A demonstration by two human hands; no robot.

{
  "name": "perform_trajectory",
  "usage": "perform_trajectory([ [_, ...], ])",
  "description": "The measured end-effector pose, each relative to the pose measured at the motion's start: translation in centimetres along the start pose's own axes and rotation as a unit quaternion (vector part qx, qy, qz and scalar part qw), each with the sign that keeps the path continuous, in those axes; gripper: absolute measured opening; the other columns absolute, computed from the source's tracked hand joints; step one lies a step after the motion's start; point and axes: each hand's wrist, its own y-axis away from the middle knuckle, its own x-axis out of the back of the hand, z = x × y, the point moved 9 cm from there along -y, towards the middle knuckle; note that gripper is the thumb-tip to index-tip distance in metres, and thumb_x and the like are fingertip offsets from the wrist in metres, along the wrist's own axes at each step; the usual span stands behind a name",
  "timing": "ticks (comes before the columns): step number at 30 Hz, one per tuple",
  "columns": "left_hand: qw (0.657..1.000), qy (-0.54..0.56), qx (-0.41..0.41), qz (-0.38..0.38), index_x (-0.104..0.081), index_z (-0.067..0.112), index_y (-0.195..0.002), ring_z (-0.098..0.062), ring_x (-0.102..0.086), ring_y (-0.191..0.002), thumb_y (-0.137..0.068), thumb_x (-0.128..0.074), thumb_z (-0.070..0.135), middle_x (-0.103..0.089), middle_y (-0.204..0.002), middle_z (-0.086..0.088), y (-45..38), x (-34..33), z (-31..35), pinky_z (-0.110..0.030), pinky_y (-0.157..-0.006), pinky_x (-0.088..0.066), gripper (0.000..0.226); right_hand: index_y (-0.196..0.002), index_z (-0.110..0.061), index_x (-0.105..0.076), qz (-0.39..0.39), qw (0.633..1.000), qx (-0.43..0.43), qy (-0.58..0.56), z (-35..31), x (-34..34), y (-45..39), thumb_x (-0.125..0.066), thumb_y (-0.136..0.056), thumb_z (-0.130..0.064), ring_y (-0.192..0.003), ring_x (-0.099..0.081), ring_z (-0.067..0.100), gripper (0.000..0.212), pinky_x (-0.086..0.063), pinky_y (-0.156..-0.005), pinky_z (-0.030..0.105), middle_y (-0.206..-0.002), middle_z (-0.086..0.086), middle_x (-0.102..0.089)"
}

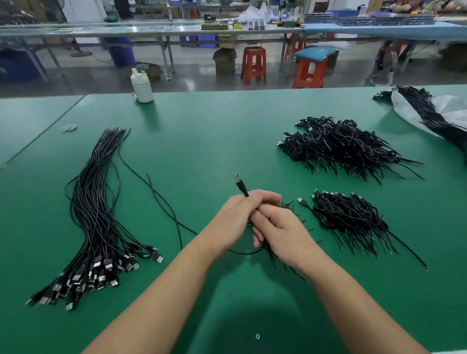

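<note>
Over the middle of a green table [198, 141], a left hand [235, 215] and a right hand [279, 229] both curled tightly around one thin black cable [242, 187], its metal-tipped plug poking upward, with one long bundle [95, 215] to the left and two tangled heaps [341, 148] to the right.

The green desk [224, 118] stands in a large, brightly lit workshop. Behind it the grey floor [196, 76] shines a little. Long workbenches [113, 29] cross the room, with red plastic stools [253, 65], a cardboard box [224, 60] and blue bins [121, 53] near them.
</note>
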Motion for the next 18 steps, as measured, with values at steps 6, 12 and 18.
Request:
perform_trajectory([
  [6,1.000,0.009,-0.009,-0.021,-0.065,0.010,-0.117,-0.021,-0.057,-0.054,-0.095,-0.029,0.037,-0.068,-0.116,-0.019,0.8,0.6,0.0,-0.055,-0.065,-0.048,0.050,-0.078,-0.003,-0.057,-0.020,0.996,-0.017,-0.083,-0.2,-1.2,0.4,-0.045,-0.104,-0.015,-0.054,-0.052,0.006,0.031,-0.038,-0.059,0.013,-0.056,0.000,-0.053],
  [12,0.999,-0.033,-0.022,0.028,-0.068,0.014,-0.115,-0.028,-0.063,-0.063,-0.096,-0.028,0.038,-0.072,-0.114,0.000,0.7,1.9,-0.5,-0.051,-0.071,-0.052,0.051,-0.068,-0.010,-0.052,-0.004,0.992,-0.025,-0.122,-0.1,-1.8,0.1,-0.044,-0.105,-0.015,-0.052,-0.046,0.008,0.038,-0.036,-0.057,0.016,-0.055,0.001,-0.051],
  [18,0.973,0.119,-0.119,0.160,-0.069,0.004,-0.103,-0.023,-0.066,-0.110,-0.107,-0.022,0.021,-0.074,-0.106,-0.015,-0.6,5.3,1.5,-0.034,-0.103,-0.045,0.051,-0.072,-0.014,-0.050,-0.018,0.964,-0.104,-0.243,2.6,-3.9,0.4,-0.039,-0.107,-0.027,-0.052,-0.018,0.012,0.038,-0.014,-0.054,0.030,-0.056,-0.006,-0.023],
])
